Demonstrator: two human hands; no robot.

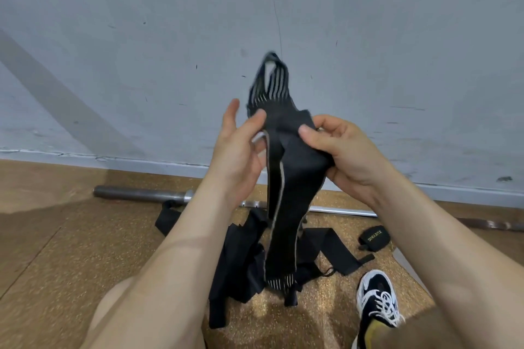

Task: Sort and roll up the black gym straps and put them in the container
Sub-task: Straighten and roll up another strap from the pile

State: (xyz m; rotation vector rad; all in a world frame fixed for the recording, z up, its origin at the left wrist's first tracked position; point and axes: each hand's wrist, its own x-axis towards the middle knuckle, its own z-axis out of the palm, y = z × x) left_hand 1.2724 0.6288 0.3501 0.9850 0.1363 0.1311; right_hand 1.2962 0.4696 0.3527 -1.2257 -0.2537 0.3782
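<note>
I hold a long black gym strap (286,198) with grey edge stripes up in front of the wall. My right hand (340,150) grips its upper part, thumb on top of the fabric. My left hand (241,144) pinches the strap's left edge between thumb and fingers. The striped top end of the strap flips up above both hands, blurred; the lower end hangs down to the floor. Under it lies a tangled heap of black straps (243,263). A rolled black strap (373,236) with yellow lettering lies on the floor to the right. No container is in view.
A steel barbell (158,195) lies along the foot of the grey wall (141,51). My black-and-white shoe (377,300) rests on the cork-patterned floor (85,235) at lower right, and my left knee (119,312) shows at lower left.
</note>
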